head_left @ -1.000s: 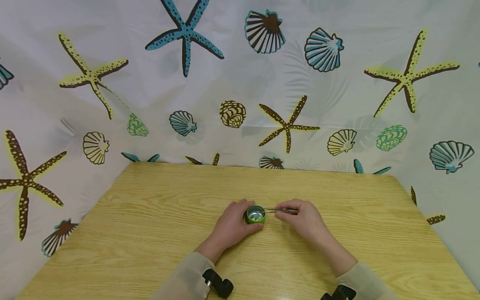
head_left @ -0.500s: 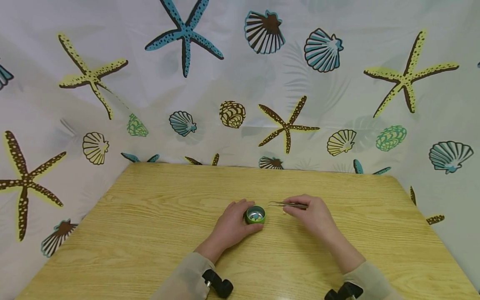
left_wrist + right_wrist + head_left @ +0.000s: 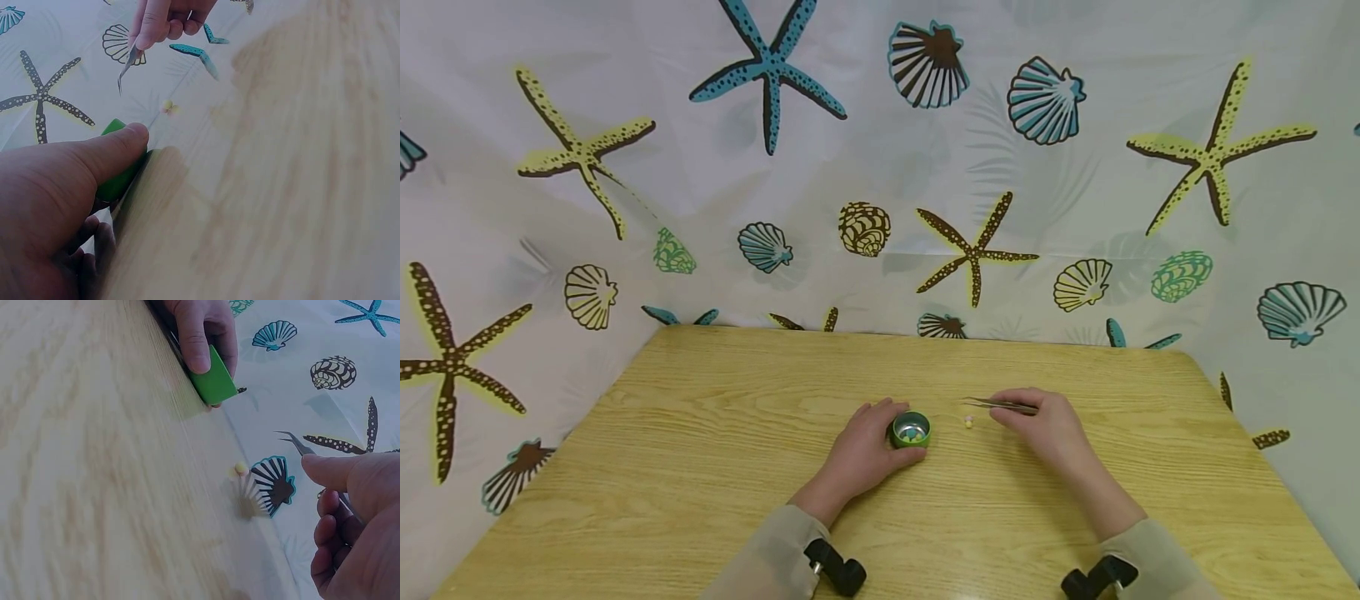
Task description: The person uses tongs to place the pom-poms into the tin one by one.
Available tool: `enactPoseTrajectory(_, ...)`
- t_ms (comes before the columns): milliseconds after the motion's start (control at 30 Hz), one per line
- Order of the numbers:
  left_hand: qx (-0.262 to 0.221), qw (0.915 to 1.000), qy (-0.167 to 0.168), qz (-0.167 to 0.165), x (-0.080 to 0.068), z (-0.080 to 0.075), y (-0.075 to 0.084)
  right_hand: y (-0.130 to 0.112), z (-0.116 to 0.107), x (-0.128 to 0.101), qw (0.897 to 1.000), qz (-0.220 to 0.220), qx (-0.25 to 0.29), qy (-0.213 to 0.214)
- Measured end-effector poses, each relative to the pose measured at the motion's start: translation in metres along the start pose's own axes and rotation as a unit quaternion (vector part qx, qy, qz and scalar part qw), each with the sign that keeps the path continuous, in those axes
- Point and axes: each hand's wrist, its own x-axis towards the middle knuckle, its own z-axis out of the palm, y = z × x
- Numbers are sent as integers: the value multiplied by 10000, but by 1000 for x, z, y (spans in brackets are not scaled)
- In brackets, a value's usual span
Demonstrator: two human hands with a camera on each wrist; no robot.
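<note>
My left hand [image 3: 863, 450] grips a small round green container [image 3: 911, 430] on the wooden table [image 3: 700, 467]; several small pale beads lie inside it. The same container [image 3: 214, 379] shows between thumb and fingers in the right wrist view, and its green side [image 3: 119, 165] shows in the left wrist view. My right hand [image 3: 1052, 429] pinches metal tweezers [image 3: 1000, 405], tips pointing left, just right of the container. A tiny yellow bead [image 3: 968, 422] lies on the table under the tweezer tips [image 3: 284, 435]; this bead [image 3: 240, 467] is clear of them.
A curtain printed with starfish and shells [image 3: 880, 167] surrounds the table at the back and both sides. Black wrist-camera mounts [image 3: 838, 568] sit on both sleeves. The table's bare wood spreads to left and right of the hands.
My right hand moved the tweezers rightward away from the container. A yellow bead now lies on the table below the tips. The left hand and container stayed put.
</note>
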Motion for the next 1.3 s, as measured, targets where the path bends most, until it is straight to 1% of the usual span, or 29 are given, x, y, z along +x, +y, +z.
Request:
enactPoseTrajectory(333, 38, 10000, -25, -36, 1, 1, -1, 13, -2, 6, 9998, 128, -110, 128)
enactPoseTrajectory(567, 43, 10000, -2, -4, 0, 0, -1, 18, -1, 7, 9993, 265, -230, 111)
enactPoseTrajectory(800, -4, 10000, -15, -43, -1, 0, 1, 23, 0, 9, 9992, 204, -333, 54)
enactPoseTrajectory(1100, 26, 10000, -33, -45, -1, 0, 1, 23, 0, 7, 9990, 289, -324, -37)
enactPoseTrajectory(1300, 31, 10000, -26, -14, 0, 0, 0, 23, 0, 7, 9992, 263, -282, -84)
